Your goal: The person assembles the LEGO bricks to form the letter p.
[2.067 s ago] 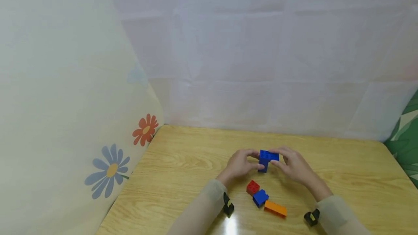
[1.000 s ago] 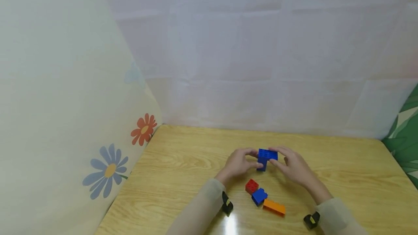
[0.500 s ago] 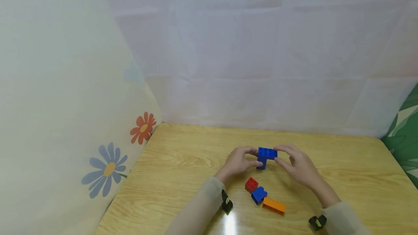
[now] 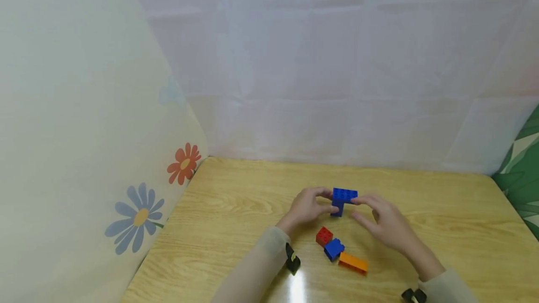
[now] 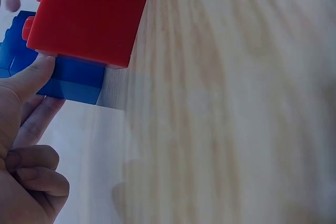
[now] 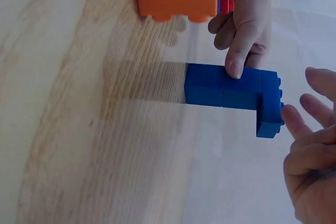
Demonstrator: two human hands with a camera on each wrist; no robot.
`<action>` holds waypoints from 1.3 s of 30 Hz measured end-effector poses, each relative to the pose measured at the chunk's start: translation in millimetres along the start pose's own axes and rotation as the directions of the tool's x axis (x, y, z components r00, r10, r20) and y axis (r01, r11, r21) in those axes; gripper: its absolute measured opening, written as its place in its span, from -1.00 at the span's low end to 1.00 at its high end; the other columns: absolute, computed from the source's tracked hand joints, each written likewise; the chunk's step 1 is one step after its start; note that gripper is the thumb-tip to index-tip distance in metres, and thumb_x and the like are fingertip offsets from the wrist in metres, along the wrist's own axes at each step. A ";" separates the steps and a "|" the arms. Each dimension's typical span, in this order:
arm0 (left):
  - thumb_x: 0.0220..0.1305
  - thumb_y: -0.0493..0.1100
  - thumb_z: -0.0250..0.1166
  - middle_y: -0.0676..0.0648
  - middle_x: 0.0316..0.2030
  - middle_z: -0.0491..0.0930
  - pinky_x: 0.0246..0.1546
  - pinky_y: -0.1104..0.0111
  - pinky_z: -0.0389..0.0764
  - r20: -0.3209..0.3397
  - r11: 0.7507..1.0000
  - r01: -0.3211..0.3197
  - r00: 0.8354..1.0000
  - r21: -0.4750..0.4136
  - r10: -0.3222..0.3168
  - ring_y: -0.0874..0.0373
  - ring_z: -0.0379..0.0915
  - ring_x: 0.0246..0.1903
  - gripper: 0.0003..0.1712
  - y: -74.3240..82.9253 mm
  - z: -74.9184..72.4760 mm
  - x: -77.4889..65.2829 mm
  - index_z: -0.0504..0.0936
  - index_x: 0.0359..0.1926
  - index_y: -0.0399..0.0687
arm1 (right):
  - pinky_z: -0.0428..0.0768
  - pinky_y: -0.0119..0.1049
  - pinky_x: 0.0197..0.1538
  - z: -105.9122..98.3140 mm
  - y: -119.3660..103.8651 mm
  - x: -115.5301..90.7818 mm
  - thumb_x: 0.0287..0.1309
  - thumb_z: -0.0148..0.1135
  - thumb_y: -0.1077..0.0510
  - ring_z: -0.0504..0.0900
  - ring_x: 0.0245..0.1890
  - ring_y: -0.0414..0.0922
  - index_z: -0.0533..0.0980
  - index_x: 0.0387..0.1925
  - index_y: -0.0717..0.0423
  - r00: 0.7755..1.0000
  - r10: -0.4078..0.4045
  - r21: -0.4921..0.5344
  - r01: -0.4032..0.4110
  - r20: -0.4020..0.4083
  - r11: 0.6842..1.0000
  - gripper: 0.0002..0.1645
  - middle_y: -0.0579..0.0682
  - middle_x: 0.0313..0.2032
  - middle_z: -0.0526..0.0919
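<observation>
A long blue brick lies across the top of a short column of two blue bricks, one end jutting out toward the right. My left hand pinches the column between thumb and fingers; the left wrist view has its thumb against the blue side. The column's foot stands on the table. My right hand is at the jutting end, its thumb away from the brick. One right fingertip is at the studded end; whether it touches I cannot tell.
On the wooden table, nearer the body, a red brick, a blue brick and an orange brick lie in a slanting row. A pale cloth hangs behind the table, a flowered one at its left.
The long blue brick, held tilted by the right hand at first, now sits level on the column. My right hand has let go and drawn slightly right and down; the left hand keeps its grip.
</observation>
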State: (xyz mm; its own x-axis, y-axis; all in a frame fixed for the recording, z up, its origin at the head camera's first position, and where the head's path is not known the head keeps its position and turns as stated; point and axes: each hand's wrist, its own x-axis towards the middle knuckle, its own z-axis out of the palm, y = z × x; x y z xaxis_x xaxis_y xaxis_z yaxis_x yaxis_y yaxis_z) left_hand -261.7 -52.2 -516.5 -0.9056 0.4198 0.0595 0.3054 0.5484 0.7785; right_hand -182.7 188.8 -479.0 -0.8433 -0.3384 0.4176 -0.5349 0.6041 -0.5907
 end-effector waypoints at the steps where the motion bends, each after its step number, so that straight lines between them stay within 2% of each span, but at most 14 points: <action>1: 0.22 0.16 0.53 0.25 -0.02 0.71 0.27 0.02 0.45 0.001 1.000 0.000 1.000 0.000 0.000 0.20 0.55 0.14 -0.54 0.1 0.0 0.1 0.75 0.10 0.19 | 0.39 -0.40 -0.54 0.2 -1.9 -1.2 0.32 0.44 0.12 0.27 -0.60 -0.34 0.68 0.08 0.06 1.000 0.011 0.012 -0.011 0.017 1.000 -0.67 0.03 0.00 0.71; 6: 0.23 0.15 0.54 0.24 -0.03 0.71 0.27 0.05 0.47 -0.002 1.000 -0.006 1.000 0.010 0.006 0.21 0.56 0.13 -0.55 0.7 -0.2 0.5 0.75 0.09 0.17 | 0.45 -0.37 -0.49 4.4 -10.2 -6.1 0.34 0.43 0.08 0.35 -0.54 -0.29 0.67 0.09 0.08 0.992 0.071 0.059 -0.077 0.105 0.995 -0.66 0.04 0.02 0.72; 8: 0.23 0.15 0.53 0.24 -0.03 0.71 0.26 0.06 0.47 -0.006 1.000 -0.010 1.000 0.017 0.010 0.21 0.56 0.13 -0.56 0.9 -0.5 0.9 0.75 0.08 0.16 | 0.51 -0.36 -0.42 7.4 -13.1 -7.3 0.34 0.43 0.06 0.48 -0.44 -0.24 0.67 0.09 0.09 0.989 0.085 0.060 -0.093 0.125 0.994 -0.65 0.01 0.04 0.71; 11: 0.23 0.16 0.53 0.24 -0.04 0.72 0.25 0.07 0.48 -0.009 1.000 -0.013 1.000 0.023 0.013 0.21 0.56 0.12 -0.56 0.6 -0.4 1.3 0.75 0.08 0.17 | 0.59 -0.32 -0.32 13.3 -16.9 -8.0 0.34 0.43 0.06 0.64 -0.24 -0.10 0.67 0.10 0.08 0.986 0.077 0.061 -0.087 0.149 0.994 -0.64 -0.02 0.07 0.71; 13: 0.24 0.16 0.53 0.24 -0.04 0.71 0.24 0.07 0.49 -0.010 1.000 -0.016 1.000 0.024 0.017 0.21 0.56 0.12 -0.57 0.3 -0.4 1.5 0.75 0.08 0.18 | 0.64 -0.27 -0.22 17.9 -19.2 -8.2 0.35 0.42 0.04 0.67 -0.05 -0.01 0.67 0.11 0.08 0.985 0.058 0.065 -0.069 0.163 0.995 -0.63 -0.02 0.09 0.71; 16: 0.24 0.15 0.53 0.25 -0.05 0.71 0.23 0.08 0.50 -0.011 1.000 -0.019 1.000 0.022 0.020 0.21 0.56 0.11 -0.58 0.6 -0.5 1.5 0.75 0.07 0.18 | 0.68 -0.17 -0.13 24.6 -21.9 -8.8 0.37 0.40 -0.01 0.68 0.01 0.04 0.66 0.12 0.09 0.982 0.029 0.066 -0.043 0.188 0.997 -0.60 -0.01 0.07 0.71; 20: 0.23 0.15 0.53 0.26 -0.05 0.71 0.23 0.10 0.50 -0.008 1.000 -0.015 1.000 0.020 0.015 0.21 0.56 0.13 -0.57 1.6 -1.0 0.8 0.75 0.08 0.18 | 0.68 -0.02 0.00 33.6 -24.6 -10.4 0.36 0.39 -0.12 0.68 0.04 -0.01 0.66 0.13 0.07 0.977 0.020 0.033 -0.028 0.211 0.999 -0.54 -0.08 0.06 0.72; 23: 0.23 0.15 0.54 0.27 -0.05 0.71 0.22 0.12 0.51 -0.006 0.999 -0.011 1.000 0.034 0.011 0.21 0.56 0.14 -0.55 1.3 -0.9 0.7 0.75 0.09 0.16 | 0.66 0.01 0.05 41.1 -27.3 -11.2 0.32 0.42 -0.14 0.69 0.02 -0.06 0.67 0.11 0.02 0.976 0.022 0.010 -0.025 0.217 1.000 -0.54 -0.13 0.02 0.74; 31: 0.22 0.14 0.54 0.23 -0.05 0.73 0.20 0.16 0.52 -0.008 0.998 -0.037 0.999 0.051 0.037 0.21 0.57 0.12 -0.55 -0.1 -1.0 2.7 0.75 0.08 0.12 | 0.68 -0.06 -0.01 55.4 -37.0 -9.8 0.19 0.54 -0.08 0.74 -0.11 -0.14 0.72 0.00 -0.01 0.982 0.082 -0.025 -0.078 0.170 0.997 -0.60 -0.15 -0.10 0.78; 39: 0.20 0.16 0.56 0.23 -0.06 0.73 0.18 0.21 0.52 -0.012 0.998 -0.045 0.999 0.052 0.046 0.23 0.58 0.10 -0.55 -0.5 -0.2 2.6 0.76 0.05 0.12 | 0.66 -0.20 -0.10 65.1 -42.5 -9.6 0.14 0.58 -0.02 0.72 -0.21 -0.26 0.72 -0.06 -0.09 0.974 0.137 -0.064 -0.127 0.179 0.990 -0.66 -0.25 -0.23 0.78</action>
State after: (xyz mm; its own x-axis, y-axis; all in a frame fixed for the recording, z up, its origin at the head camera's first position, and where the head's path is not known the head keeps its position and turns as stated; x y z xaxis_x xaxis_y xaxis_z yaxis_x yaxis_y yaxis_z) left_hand -264.3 -51.6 -516.6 -0.8943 0.4356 0.1026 0.3607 0.5658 0.7415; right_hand -155.3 119.5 -502.8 -0.9042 -0.3759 0.2028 -0.4187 0.6869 -0.5939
